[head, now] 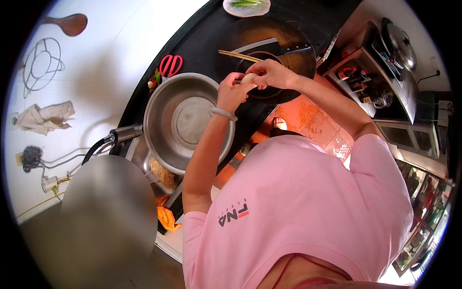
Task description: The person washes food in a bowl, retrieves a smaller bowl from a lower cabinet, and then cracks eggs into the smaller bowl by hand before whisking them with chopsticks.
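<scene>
Both hands meet over a dark bowl (267, 96) with a reddish-brown rim. My left hand (230, 93), with a pale bangle on its wrist, and my right hand (272, 74) grip a small pale, rounded item (248, 79) between their fingertips; it looks like an egg, partly covered by fingers. The bowl stands on a round, dark wooden chopping board (288, 30). A pair of wooden chopsticks (234, 55) reaches over the bowl's far left side. Behind the bowl, a cleaver (269, 47) lies flat on the board, its black handle pointing right.
Left of my hands is a large metal basin (153, 144), beside a sink faucet (126, 133). Red-handled scissors (170, 66) lie behind it. A plate (247, 12) of green vegetables stands at the counter's far end. Shelves with bottles (357, 76) are on the right.
</scene>
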Demonstrator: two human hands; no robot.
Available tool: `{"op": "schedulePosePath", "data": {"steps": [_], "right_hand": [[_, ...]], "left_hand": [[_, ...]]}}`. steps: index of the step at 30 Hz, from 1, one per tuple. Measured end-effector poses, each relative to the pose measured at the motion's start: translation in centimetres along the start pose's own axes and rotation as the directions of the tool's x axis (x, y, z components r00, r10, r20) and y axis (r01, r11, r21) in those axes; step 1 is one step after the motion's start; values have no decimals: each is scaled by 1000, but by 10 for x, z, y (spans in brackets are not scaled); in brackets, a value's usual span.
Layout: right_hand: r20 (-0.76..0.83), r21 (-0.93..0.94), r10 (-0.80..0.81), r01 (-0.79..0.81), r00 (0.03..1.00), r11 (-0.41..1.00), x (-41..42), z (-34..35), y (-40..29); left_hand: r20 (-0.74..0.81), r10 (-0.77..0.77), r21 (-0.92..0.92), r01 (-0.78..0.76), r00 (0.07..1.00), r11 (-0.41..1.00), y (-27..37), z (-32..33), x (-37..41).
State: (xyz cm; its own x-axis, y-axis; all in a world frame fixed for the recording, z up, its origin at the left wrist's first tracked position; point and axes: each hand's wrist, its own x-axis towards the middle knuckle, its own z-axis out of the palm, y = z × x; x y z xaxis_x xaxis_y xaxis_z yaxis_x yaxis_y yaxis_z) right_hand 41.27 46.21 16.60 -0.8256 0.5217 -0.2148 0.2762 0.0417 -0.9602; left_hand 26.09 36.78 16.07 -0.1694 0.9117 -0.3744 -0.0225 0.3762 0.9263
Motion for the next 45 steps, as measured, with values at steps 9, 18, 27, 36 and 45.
{"op": "schedulePosePath", "data": {"steps": [9, 18, 27, 36, 45], "right_hand": [[-159, -171, -129, 102, 979, 980, 4, -9, 23], [-39, -385, -286, 250, 957, 889, 11, -25, 28], [6, -326, -396, 377, 918, 867, 8, -40, 25], [106, -512, -598, 559, 794, 652, -13, -41, 9], [-5, -585, -529, 427, 848, 690, -25, -25, 22]], "left_hand": [[-78, -31, -75, 25, 996, 997, -4, 25, 16], [-136, -29, -156, 8, 990, 988, -7, 30, 26], [-76, 639, 456, -543, 766, 705, -24, 16, 30], [95, 740, 727, -554, 666, 405, 7, 15, 8], [125, 767, 771, -548, 630, 324, -6, 27, 5]]}}
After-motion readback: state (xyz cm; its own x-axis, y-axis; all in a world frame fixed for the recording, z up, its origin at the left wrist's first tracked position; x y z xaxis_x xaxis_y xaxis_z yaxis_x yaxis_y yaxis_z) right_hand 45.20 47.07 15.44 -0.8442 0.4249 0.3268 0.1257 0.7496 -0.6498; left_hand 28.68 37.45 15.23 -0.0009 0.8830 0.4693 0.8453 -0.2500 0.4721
